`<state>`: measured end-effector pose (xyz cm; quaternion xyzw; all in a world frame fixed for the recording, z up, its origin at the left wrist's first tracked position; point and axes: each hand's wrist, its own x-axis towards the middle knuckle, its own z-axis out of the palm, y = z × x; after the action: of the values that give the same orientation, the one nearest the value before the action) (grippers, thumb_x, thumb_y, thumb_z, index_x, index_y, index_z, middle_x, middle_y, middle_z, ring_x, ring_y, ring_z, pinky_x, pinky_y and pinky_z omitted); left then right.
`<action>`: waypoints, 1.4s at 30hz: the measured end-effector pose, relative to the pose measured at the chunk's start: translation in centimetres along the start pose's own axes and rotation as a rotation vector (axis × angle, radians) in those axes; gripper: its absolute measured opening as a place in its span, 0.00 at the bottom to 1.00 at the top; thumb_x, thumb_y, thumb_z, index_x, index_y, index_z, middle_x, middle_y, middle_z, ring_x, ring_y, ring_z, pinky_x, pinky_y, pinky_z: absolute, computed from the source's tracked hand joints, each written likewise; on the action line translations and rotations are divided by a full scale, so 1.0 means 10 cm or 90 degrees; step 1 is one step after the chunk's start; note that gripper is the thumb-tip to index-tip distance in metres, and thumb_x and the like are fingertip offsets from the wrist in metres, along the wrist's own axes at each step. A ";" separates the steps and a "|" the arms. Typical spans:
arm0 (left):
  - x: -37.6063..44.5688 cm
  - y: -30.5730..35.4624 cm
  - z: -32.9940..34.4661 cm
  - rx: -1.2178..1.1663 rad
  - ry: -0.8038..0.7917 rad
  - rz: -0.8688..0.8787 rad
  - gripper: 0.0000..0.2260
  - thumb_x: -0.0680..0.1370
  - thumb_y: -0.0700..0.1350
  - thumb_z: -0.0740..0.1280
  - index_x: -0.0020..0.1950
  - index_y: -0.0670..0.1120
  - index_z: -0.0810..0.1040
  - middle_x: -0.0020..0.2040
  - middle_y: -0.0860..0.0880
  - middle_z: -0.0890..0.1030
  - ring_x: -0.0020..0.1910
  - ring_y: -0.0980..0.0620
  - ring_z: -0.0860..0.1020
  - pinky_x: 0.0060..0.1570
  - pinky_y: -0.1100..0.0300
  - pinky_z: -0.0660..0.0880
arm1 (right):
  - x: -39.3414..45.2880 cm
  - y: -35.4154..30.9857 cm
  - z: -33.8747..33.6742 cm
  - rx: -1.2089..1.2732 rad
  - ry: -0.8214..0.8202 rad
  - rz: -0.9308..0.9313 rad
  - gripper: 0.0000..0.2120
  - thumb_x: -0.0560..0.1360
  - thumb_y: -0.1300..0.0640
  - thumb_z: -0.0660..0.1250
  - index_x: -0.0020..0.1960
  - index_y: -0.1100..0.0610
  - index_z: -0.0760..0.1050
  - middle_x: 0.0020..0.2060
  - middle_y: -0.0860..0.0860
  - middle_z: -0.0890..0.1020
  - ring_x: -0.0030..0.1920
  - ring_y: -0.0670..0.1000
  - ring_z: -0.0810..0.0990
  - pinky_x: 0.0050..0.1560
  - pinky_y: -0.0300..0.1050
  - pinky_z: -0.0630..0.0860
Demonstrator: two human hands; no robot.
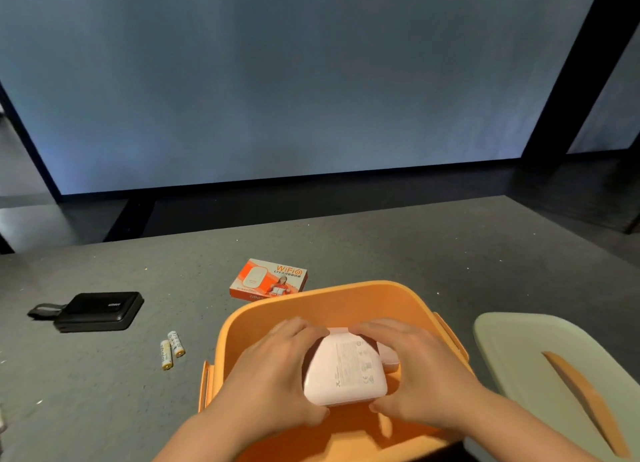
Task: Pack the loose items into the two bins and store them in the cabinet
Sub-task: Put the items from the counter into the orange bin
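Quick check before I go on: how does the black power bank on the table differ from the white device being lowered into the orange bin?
The power bank is black; the white device is white with small print on its face. The power bank lies flat on the table, untouched, with a strap at its left end; the white device is held by the left hand and right hand inside the orange bin. Both are rounded, slab-like gadgets.
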<state>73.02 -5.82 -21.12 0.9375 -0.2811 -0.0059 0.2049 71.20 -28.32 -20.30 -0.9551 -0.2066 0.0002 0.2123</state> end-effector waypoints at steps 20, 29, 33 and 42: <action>-0.02 -0.31 0.03 0.003 0.120 -0.061 0.25 0.71 0.63 0.64 0.67 0.61 0.67 0.63 0.66 0.67 0.64 0.63 0.66 0.61 0.64 0.65 | 0.40 0.27 0.04 -0.135 -0.039 0.055 0.32 0.56 0.40 0.75 0.57 0.44 0.70 0.50 0.40 0.74 0.50 0.43 0.72 0.38 0.33 0.64; -0.17 -0.40 0.07 -0.004 0.131 -0.114 0.16 0.76 0.59 0.62 0.63 0.64 0.70 0.60 0.68 0.70 0.62 0.66 0.66 0.63 0.64 0.65 | 0.58 0.42 0.15 -0.170 -0.119 0.057 0.33 0.60 0.35 0.72 0.61 0.45 0.71 0.54 0.42 0.76 0.53 0.44 0.74 0.49 0.42 0.75; -0.16 -0.41 0.08 -0.002 0.133 -0.119 0.15 0.75 0.59 0.63 0.62 0.63 0.71 0.60 0.66 0.71 0.62 0.64 0.67 0.62 0.63 0.65 | 0.57 0.43 0.15 -0.211 -0.094 0.065 0.30 0.65 0.36 0.70 0.64 0.44 0.71 0.57 0.42 0.77 0.55 0.44 0.74 0.49 0.40 0.74; -0.16 -0.38 0.08 0.001 0.129 -0.126 0.16 0.75 0.58 0.63 0.62 0.61 0.73 0.59 0.65 0.73 0.61 0.63 0.68 0.62 0.62 0.66 | 0.51 0.29 0.22 -0.258 -0.060 0.005 0.25 0.69 0.41 0.71 0.63 0.45 0.67 0.57 0.43 0.74 0.55 0.46 0.71 0.46 0.40 0.68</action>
<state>73.54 -2.37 -23.53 0.9566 -0.1655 0.0686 0.2300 76.80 -27.80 -23.00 -0.9781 -0.2081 0.0046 0.0062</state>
